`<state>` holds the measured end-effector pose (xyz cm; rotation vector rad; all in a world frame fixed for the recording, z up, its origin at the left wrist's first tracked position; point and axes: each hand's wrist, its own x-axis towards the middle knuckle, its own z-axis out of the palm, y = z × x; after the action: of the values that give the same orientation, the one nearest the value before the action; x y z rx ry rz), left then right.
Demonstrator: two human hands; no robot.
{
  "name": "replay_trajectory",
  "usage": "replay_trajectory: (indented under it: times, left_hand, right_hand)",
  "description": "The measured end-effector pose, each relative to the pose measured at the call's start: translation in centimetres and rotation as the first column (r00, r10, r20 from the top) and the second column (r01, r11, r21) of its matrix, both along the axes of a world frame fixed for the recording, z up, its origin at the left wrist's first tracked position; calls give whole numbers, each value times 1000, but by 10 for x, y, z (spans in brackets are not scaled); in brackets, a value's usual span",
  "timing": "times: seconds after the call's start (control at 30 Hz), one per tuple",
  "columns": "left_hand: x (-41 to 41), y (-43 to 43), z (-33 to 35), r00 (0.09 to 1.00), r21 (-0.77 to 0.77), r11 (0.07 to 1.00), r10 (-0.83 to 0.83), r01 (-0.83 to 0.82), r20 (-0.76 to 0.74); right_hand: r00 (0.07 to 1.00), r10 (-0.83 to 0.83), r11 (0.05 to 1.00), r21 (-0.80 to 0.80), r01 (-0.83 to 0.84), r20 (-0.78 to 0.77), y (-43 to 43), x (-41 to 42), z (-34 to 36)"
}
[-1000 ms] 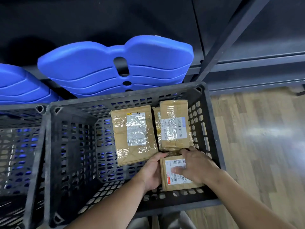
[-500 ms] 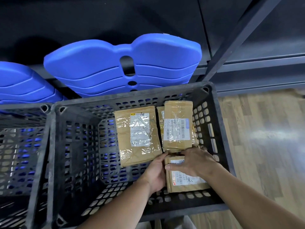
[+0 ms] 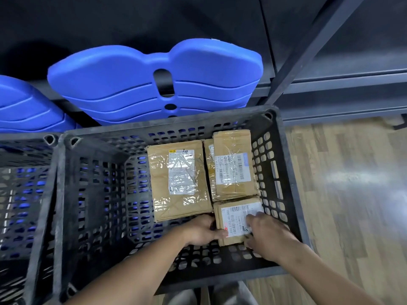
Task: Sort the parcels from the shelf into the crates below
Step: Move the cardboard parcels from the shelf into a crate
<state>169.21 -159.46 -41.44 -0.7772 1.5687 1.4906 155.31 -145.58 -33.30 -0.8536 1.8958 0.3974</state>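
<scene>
This looks to me like a stockroom or parcel-sorting warehouse. I am bent over a black perforated plastic crate (image 3: 284, 172) on the floor, with a second crate (image 3: 26, 194) tight against its left side. Taped brown cardboard parcels (image 3: 176, 179) with printed barcode labels lie against the crate's far and right walls. Behind the far rim stands dark steel racking (image 3: 308, 51) with a slanted brace, and stacked blue moulded plastic panels (image 3: 132, 80) lean there. The floor (image 3: 352, 194) is glossy wood-look plank.
</scene>
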Motion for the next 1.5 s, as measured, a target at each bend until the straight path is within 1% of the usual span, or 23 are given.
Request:
replay_trajectory:
  times: [0.07,0.13,0.23,0.33,0.47,0.53,0.6,0.67,0.77,0.83,0.93,1.0,1.07,1.1,1.17,1.23,1.27,1.37,1.5]
  left_hand:
    - [-1,8,-2,999,-55,998,-38,36,-29]
    - [-1,14,-9,999,-60,998,-39,37,-32]
    - [-1,10,-18,995,-58,994,-97,97,11]
    - [0,5,-24,982,-145,971,-189,189,13]
    - [4,13,-26,977,-235,949,-213,209,6]
    - [3,14,-20,959,-326,904,-283,276,27]
    - [3,12,-6,916,-408,827,-396,387,66]
    - [8,7,17,881,-486,755,-468,440,70]
    - [23,-5,54,890,-651,684,-455,329,-28]
    - [31,-14,73,885,-729,615,-465,299,-30]
    - [36,-27,95,877,-843,480,-480,244,-19]
    - [38,-32,106,896,-875,429,-445,223,10]
    - [37,-33,118,918,-878,418,-391,234,59]
    - [35,-34,125,927,-871,429,-367,239,74]
    - [34,-34,140,944,-853,468,-318,234,85]
    - [35,-34,157,952,-850,478,-296,222,82]
    - [35,-35,169,952,-853,473,-296,221,82]
    - [36,-42,212,945,-864,451,-315,225,82]
    - [39,-55,259,952,-926,342,-301,161,55]
  right_hand:
    - [996,-30,999,20,28,80,-1,-3,-12]
    - [993,-42,999,38,38,114,-1,-3,-27]
    - [992,-20,999,45,15,125,0,-5,-47]
    - [990,-2,1000,22,-1,142,-1,-12,-53]
    - [988,33,999,7,-34,148,0,-13,-56]
    - [986,70,997,19,-74,151,-1,-10,-52]
    - [984,116,993,21,-120,139,-2,-8,-43]
    - [984,152,988,-27,-150,88,-5,-8,-27]
    - [989,140,966,-213,-148,-51,-8,-11,-4]
    - [985,90,924,-357,-138,-148,-9,-14,10]
    - [965,37,813,-553,-180,-259,-11,-18,24]
    - [958,8,751,-630,-196,-287,-16,-20,33]
    - [956,19,738,-641,-212,-294,-23,-20,45]
    - [959,58,760,-610,-223,-279,-28,-18,52]
    - [944,171,806,-512,-299,-282,-36,-17,68]
    - [913,255,810,-445,-381,-318,-44,-14,87]
    - [907,271,809,-434,-396,-322,-47,-12,96]
    - [922,249,800,-474,-368,-296,-56,-5,122]
    - [927,236,749,-553,-364,-291,-68,-1,158]
